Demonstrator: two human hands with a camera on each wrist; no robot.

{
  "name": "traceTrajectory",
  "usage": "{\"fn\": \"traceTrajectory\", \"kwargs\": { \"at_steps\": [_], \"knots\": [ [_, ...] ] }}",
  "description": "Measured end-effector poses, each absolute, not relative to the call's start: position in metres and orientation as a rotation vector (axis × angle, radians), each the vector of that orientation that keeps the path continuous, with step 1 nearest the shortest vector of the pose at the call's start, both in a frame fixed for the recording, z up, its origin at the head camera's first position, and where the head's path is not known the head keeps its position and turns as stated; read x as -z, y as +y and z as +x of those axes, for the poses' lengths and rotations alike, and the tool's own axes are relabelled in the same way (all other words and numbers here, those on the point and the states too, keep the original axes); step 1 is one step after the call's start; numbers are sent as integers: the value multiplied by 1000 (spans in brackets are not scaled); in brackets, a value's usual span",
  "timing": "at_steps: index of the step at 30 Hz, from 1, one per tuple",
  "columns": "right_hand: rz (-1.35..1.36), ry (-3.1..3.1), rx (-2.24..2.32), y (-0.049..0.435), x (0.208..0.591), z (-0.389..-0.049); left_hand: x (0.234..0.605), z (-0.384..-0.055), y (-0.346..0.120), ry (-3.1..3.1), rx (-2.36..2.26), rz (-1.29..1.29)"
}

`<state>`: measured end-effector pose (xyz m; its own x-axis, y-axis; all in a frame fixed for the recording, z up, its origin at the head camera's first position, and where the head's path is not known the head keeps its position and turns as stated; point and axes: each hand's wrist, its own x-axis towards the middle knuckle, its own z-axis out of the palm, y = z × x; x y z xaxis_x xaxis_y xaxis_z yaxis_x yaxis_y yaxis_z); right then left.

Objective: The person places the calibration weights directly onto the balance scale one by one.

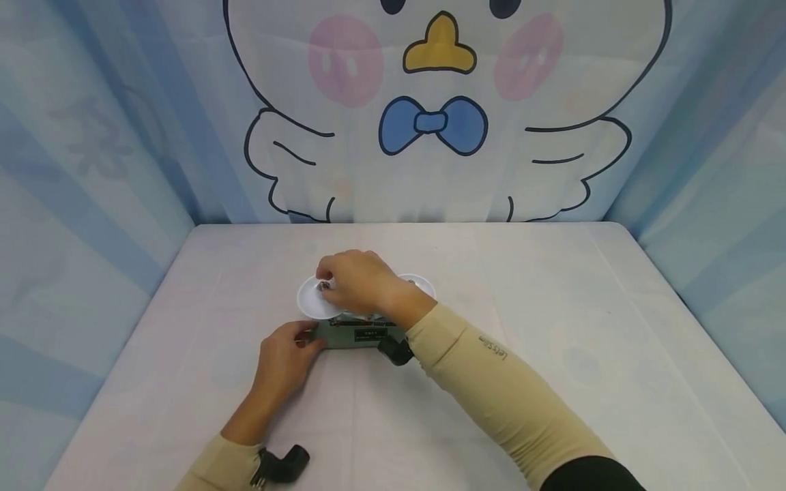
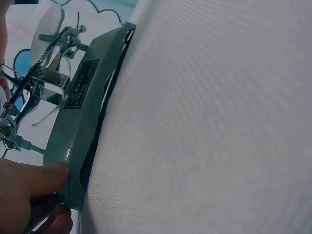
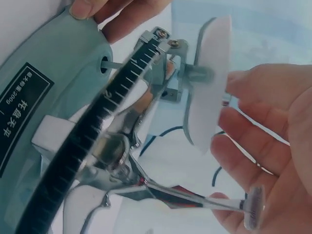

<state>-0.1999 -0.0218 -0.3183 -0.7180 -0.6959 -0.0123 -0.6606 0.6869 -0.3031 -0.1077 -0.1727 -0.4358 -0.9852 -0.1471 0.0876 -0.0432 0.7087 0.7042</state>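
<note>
A green tray balance (image 1: 344, 335) with a dark label stands on the table. My left hand (image 1: 288, 358) grips the left end of its base; in the left wrist view the thumb (image 2: 58, 171) lies on the front face and the fingers curl behind. Over the left white pan (image 1: 312, 303) is my right hand (image 1: 359, 279), its thumb and fingers pinching a small metal piece (image 1: 324, 286) at the pan's surface. That piece is mostly hidden by the fingers in the right wrist view. The right pan (image 1: 424, 283) is partly hidden behind the right wrist, with something small and metallic on it.
A black graduated beam (image 3: 105, 100) runs along the balance's front, and a metal arm with a small end plate (image 3: 253, 208) reaches toward the right palm. The white table (image 1: 552, 327) meets a printed curtain (image 1: 430, 184) behind and at both sides.
</note>
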Motion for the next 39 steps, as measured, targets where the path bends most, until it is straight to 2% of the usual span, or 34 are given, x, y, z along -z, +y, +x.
{"fn": "traceTrajectory", "kwargs": {
  "at_steps": [14, 27, 39],
  "knots": [
    [-1095, 2776, 793, 28, 310, -192, 437, -108, -171, -2788, 1116, 195],
    [-1127, 2856, 1055, 83, 332, -171, 436, -107, -173, -2789, 1143, 212],
    [-929, 2975, 990, 126, 356, -153, 420, -104, -187, -2873, 1144, 236]
  ]
}}
